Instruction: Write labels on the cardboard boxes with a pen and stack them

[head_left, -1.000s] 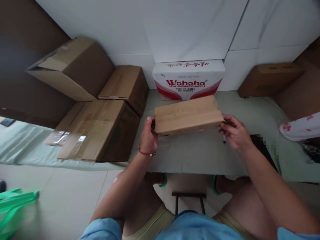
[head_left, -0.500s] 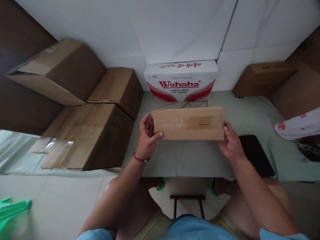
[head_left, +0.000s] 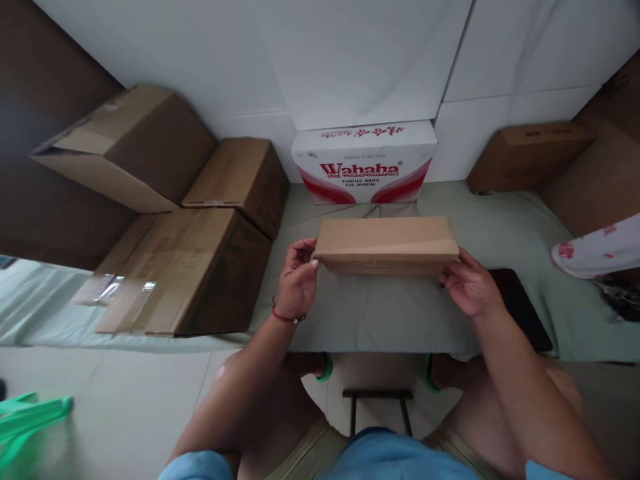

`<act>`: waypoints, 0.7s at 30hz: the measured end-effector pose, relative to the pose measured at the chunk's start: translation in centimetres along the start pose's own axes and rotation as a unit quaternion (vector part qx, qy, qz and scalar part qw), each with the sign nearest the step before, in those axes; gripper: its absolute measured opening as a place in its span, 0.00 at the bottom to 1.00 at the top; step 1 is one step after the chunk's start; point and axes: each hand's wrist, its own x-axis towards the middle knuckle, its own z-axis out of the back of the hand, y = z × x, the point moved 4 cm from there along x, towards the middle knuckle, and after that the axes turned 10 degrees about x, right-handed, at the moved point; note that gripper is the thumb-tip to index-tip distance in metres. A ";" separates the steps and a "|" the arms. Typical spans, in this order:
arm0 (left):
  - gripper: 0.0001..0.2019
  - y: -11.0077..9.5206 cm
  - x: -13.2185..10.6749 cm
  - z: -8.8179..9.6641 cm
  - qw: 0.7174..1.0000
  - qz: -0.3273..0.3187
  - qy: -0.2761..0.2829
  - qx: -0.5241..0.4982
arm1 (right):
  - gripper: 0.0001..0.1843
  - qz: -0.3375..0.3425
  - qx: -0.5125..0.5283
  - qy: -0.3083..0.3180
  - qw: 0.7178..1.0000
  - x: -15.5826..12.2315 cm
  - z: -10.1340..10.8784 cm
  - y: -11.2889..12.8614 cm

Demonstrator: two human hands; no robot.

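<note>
I hold a small flat brown cardboard box (head_left: 386, 241) over the pale green sheet (head_left: 390, 313) in front of me. My left hand (head_left: 297, 283), with a red string at the wrist, grips the box's left end, fingers curled round the edge. My right hand (head_left: 470, 287) grips its right end from below. The box lies level, a plain brown face up and its near long edge toward me.
A white and red Wahaha carton (head_left: 364, 162) stands behind the box against the white wall. Three larger cardboard boxes (head_left: 195, 260) sit at the left, another (head_left: 530, 155) at the right. A black phone (head_left: 520, 307) lies by my right wrist. A stool (head_left: 377, 400) shows between my knees.
The box has been turned in my hands: half a second ago its taped face pointed at me, now a plain face is up. Both hands stay at its ends.
</note>
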 end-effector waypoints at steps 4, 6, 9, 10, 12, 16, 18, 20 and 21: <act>0.16 0.9 -0.1 0.0 0.994 0.079 -0.037 -0.059 | 0.34 0.025 -0.024 0.042 0.998 -0.6 -0.5 1.0; 0.22 1.6 -0.3 -0.1 0.990 0.122 -0.047 -0.046 | 0.38 0.041 -0.053 0.056 0.996 -1.0 -0.8 1.3; 0.22 2.2 -0.6 -0.1 0.989 0.141 -0.039 0.025 | 0.36 0.041 -0.071 0.045 0.996 -1.4 -1.0 1.1; 0.23 2.3 -0.6 -0.2 0.989 0.138 -0.031 0.045 | 0.34 0.039 -0.066 0.037 0.996 -1.4 -1.0 1.0; 0.24 2.4 -0.7 -0.3 0.989 0.134 -0.015 0.059 | 0.31 0.032 -0.050 0.023 0.998 -1.3 -0.8 0.8; 0.25 2.1 -0.7 -0.9 0.994 0.106 0.002 0.039 | 0.26 0.011 -0.042 0.005 0.999 -0.9 0.1 1.0; 0.26 1.8 -0.6 -1.1 0.996 0.076 0.003 0.049 | 0.25 0.016 -0.052 0.004 0.999 -0.9 0.4 1.1; 0.25 2.0 -0.5 -1.2 0.995 0.071 0.004 0.063 | 0.26 0.018 -0.064 0.018 0.998 -1.1 0.2 0.9; 0.25 2.2 -0.5 -1.2 0.994 0.086 0.005 0.066 | 0.27 0.017 -0.070 0.031 0.997 -1.4 -0.1 0.6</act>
